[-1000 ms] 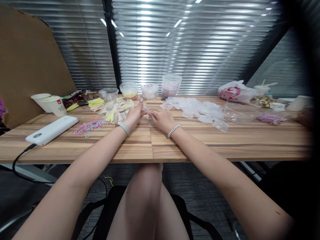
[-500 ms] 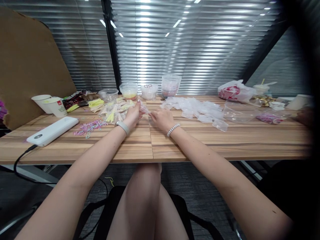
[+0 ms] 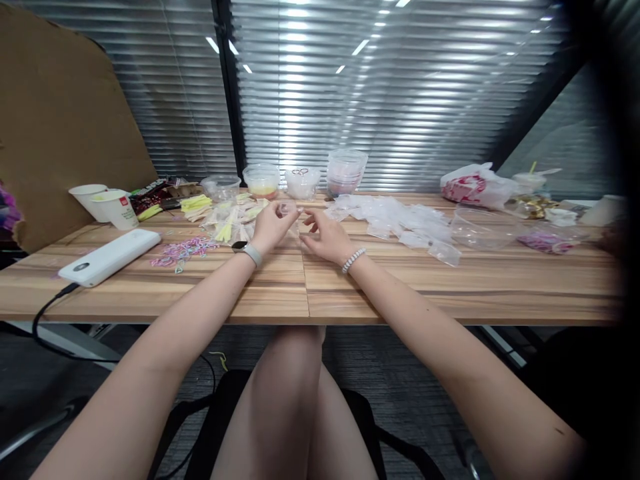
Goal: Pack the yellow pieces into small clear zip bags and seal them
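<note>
My left hand (image 3: 271, 227) is closed on a small clear plastic bag (image 3: 287, 208), held just above the table. What lies inside the bag is too small to make out. Close by on the right, my right hand (image 3: 325, 235) has its fingers apart, with the index fingertip at the bag's edge. A heap of small clear bags (image 3: 395, 217) spreads to the right of my right hand. Left of my left hand lie packed bags with yellow and cream strips (image 3: 227, 223), and nearer me a loose pile of pink and purple small pieces (image 3: 185, 252).
A white power bank (image 3: 110, 257) with a black cable lies at the left, near paper cups (image 3: 120, 212). Clear tubs (image 3: 261, 179) and stacked containers (image 3: 347, 172) line the back. At right are a clear bowl (image 3: 483, 228) and a plastic carrier bag (image 3: 477, 185).
My right fingers have loosened from their pinch and spread apart. The small bag has turned in my left hand and shows more of its face. The view has shifted slightly.
</note>
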